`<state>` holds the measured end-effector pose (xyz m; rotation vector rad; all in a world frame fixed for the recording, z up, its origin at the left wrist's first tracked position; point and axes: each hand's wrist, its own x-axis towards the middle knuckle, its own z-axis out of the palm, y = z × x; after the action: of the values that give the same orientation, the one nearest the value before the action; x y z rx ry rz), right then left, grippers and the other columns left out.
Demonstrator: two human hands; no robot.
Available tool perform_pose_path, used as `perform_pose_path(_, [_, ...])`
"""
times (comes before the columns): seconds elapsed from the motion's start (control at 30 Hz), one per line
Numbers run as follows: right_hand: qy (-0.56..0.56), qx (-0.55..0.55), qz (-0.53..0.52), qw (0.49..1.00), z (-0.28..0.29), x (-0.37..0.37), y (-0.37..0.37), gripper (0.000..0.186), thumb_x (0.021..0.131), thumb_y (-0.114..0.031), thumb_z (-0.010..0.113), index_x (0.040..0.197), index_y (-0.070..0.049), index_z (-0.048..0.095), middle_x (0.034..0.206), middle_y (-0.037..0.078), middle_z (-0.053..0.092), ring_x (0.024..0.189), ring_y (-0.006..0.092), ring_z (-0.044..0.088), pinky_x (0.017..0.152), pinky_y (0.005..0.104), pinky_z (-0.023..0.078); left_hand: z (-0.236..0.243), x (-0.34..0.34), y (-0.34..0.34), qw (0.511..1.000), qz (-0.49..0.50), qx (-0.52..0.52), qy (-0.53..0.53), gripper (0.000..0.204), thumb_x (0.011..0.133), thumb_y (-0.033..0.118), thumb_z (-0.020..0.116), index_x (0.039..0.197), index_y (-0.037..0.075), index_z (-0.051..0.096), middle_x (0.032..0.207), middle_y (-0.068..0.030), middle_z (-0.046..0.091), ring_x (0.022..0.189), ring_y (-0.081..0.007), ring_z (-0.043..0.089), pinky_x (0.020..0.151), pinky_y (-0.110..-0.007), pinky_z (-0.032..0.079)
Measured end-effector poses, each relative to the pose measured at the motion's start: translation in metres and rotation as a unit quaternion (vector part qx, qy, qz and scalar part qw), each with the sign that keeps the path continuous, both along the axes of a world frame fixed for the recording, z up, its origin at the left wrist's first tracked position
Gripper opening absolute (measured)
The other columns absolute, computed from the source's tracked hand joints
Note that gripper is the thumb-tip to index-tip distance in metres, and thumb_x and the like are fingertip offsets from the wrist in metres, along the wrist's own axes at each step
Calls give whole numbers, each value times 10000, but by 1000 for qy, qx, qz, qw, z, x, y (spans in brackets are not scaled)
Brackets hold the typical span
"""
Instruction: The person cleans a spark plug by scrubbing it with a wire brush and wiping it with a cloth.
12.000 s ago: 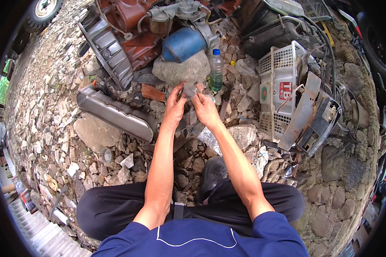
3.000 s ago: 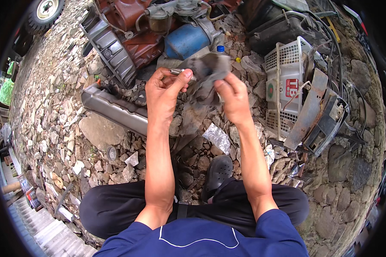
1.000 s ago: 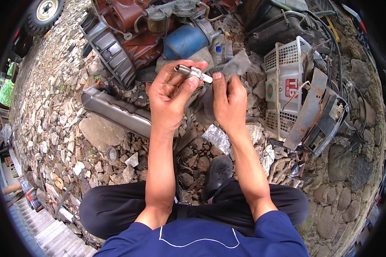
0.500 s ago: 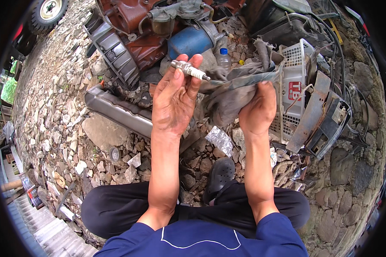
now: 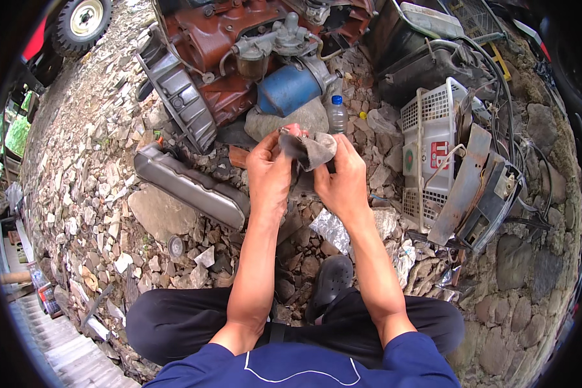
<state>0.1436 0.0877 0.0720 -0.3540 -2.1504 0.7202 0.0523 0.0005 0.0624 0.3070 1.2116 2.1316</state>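
A grey rag (image 5: 318, 150) is bunched between my two hands, in front of the blue canister. My right hand (image 5: 343, 181) pinches the rag's right side between thumb and fingers. The fingers of my left hand (image 5: 269, 173) are curled closed under the rag's left part, which is smeared by motion. The spark plug that this hand held half a second ago is now hidden by the rag and fingers. Both hands are close together above the stony ground.
Ahead lie a red-brown engine block (image 5: 226, 32) and a blue canister (image 5: 290, 90). A long metal cover (image 5: 191, 186) rests left of my hands. A plastic bottle (image 5: 337, 115) stands beyond them. On the right, a white crate (image 5: 427, 152) holds metal parts.
My right hand has moved left and brought the rag over the spark plug in my left hand. The left hand has turned and its fingers have closed. The view has shifted slightly.
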Motion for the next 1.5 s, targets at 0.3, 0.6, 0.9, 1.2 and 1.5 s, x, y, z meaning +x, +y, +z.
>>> perform_pose_path(0.3, [54, -500, 78, 861, -12, 1, 4, 136, 872, -56, 636, 992, 6, 619, 922, 42, 662, 829, 106, 600, 717, 287, 494, -8, -4, 6, 998, -42, 41, 35, 306, 916, 147, 622, 1153, -42, 589, 1101, -130, 659, 1032, -140, 602, 926, -248, 449])
perform_pose_path(0.6, [100, -552, 58, 826, -28, -9, -9, 110, 910, -80, 604, 979, -3, 565, 878, 6, 605, 795, 83, 544, 687, 259, 453, -23, -11, 7, 997, -51, 47, 19, 247, 913, 149, 625, 1095, -18, 615, 1077, -109, 670, 989, -133, 619, 904, -262, 464])
perform_pose_path(0.9, [35, -328, -32, 944, -33, -13, -5, 236, 878, -119, 617, 1056, 35, 592, 873, 120, 662, 761, 156, 609, 716, 305, 480, -40, 13, 23, 1000, 13, -18, 8, 322, 953, 181, 571, 1213, -8, 586, 1133, -69, 636, 1012, -93, 565, 901, -237, 425])
perform_pose_path(1.2, [39, -411, -46, 910, -28, 6, 30, 297, 937, -247, 560, 778, 4, 564, 672, 3, 523, 618, 110, 448, 582, 278, 385, -32, -7, 9, 995, 24, -54, 84, 390, 968, 242, 547, 1293, 26, 535, 778, 4, 577, 574, -33, 460, 520, -186, 402])
perform_pose_path(1.5, [36, -349, 163, 922, -24, -1, 17, 137, 932, -92, 548, 874, 31, 551, 805, 39, 484, 735, 114, 463, 679, 253, 395, -25, -8, -1, 979, -131, -70, 141, 240, 941, 208, 592, 1036, -4, 648, 659, -22, 616, 544, -53, 545, 489, -189, 433])
